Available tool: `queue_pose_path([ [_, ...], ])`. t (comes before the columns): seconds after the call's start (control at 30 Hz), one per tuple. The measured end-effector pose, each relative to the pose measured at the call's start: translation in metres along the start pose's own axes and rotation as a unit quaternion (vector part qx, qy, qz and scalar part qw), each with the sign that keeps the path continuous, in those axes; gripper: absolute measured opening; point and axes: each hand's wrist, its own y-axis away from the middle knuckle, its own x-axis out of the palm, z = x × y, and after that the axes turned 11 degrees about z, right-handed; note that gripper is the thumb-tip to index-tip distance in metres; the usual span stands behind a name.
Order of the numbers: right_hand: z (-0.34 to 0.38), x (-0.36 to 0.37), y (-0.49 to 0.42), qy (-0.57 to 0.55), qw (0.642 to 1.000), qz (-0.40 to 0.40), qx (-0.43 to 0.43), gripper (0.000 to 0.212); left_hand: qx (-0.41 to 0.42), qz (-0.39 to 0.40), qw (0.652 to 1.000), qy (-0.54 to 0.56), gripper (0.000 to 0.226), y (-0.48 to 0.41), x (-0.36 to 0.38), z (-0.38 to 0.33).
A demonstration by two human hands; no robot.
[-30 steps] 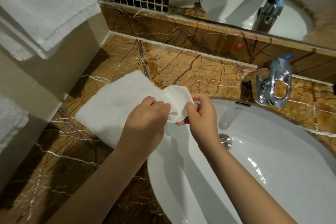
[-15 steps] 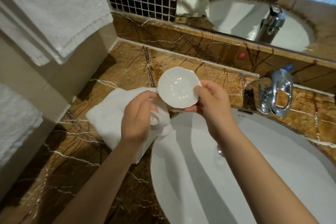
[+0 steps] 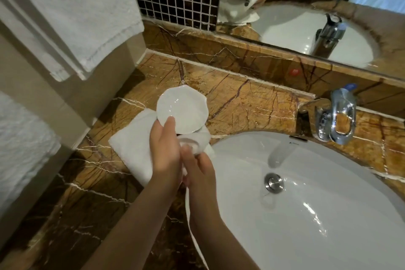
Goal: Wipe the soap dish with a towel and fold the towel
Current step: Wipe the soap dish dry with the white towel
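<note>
While left hand (image 3: 165, 155) grips soap dish (image 3: 182, 112), towel (image 3: 131, 149) beneath, faucet (image 3: 335, 120) beside

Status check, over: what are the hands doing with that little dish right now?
Left hand holds soap dish, tilted, above counter. Right hand grips bunched towel beneath dish. Nothing in the way.

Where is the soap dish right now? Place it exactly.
In the head view the soap dish is held up left of centre by the left hand, above the towel on the marble counter, left of the sink.
</note>
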Motion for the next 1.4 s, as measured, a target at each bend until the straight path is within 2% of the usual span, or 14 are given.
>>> queue_pose_path([
  [0.1, 0.008, 0.004, -0.013, -0.052, 0.996, -0.071, -0.006, 0.004, 0.000, 0.030, 1.000, -0.002, 0.022, 0.006, -0.002, 0.002],
  [0.17, 0.008, -0.005, -0.015, -0.107, 0.990, -0.086, -0.008, 0.005, 0.003, 0.043, 0.999, -0.012, 0.019, 0.007, -0.005, -0.001],
  [0.23, 0.010, -0.019, -0.009, -0.171, 0.981, -0.086, -0.001, 0.022, -0.001, 0.058, 0.998, 0.006, 0.016, 0.007, -0.009, -0.009],
  [0.3, 0.020, -0.040, -0.002, -0.175, 0.975, -0.134, -0.027, 0.024, -0.006, 0.068, 0.998, -0.001, 0.015, 0.007, -0.013, -0.018],
  [0.37, 0.038, -0.062, 0.009, -0.108, 0.971, -0.187, -0.100, 0.020, -0.008, 0.084, 0.996, -0.038, 0.016, 0.008, -0.018, -0.021],
  [0.4, 0.048, -0.070, 0.016, -0.054, 0.969, -0.193, -0.141, 0.026, -0.012, 0.095, 0.993, -0.063, 0.018, 0.008, -0.020, -0.021],
  [0.5, 0.065, -0.072, 0.028, 0.147, 0.951, -0.171, -0.213, 0.041, -0.055, 0.139, 0.982, -0.114, 0.034, 0.011, -0.020, -0.019],
  [0.57, 0.065, -0.066, 0.022, 0.293, 0.905, -0.184, -0.249, 0.038, -0.063, 0.186, 0.970, -0.140, 0.028, 0.014, -0.014, -0.018],
  [0.63, 0.061, -0.063, 0.012, 0.383, 0.857, -0.174, -0.299, 0.027, -0.037, 0.231, 0.959, -0.163, 0.024, 0.018, -0.008, -0.018],
  [0.77, 0.053, -0.068, -0.004, 0.513, 0.798, -0.109, -0.298, 0.045, 0.029, 0.277, 0.944, -0.177, 0.042, 0.022, -0.002, -0.019],
  [0.87, 0.056, -0.068, -0.009, 0.578, 0.766, -0.059, -0.276, 0.050, 0.041, 0.294, 0.941, -0.160, 0.039, 0.023, -0.002, -0.019],
  [0.97, 0.057, -0.066, -0.009, 0.614, 0.740, -0.042, -0.272, 0.047, 0.047, 0.299, 0.943, -0.139, 0.037, 0.023, -0.003, -0.019],
  [1.23, 0.067, -0.077, 0.003, 0.627, 0.748, -0.040, -0.216, 0.027, 0.050, 0.267, 0.960, -0.071, 0.041, 0.029, 0.010, -0.010],
  [1.4, 0.078, -0.093, 0.020, 0.654, 0.734, -0.022, -0.180, 0.024, 0.030, 0.253, 0.965, -0.053, 0.039, 0.029, 0.023, 0.000],
])
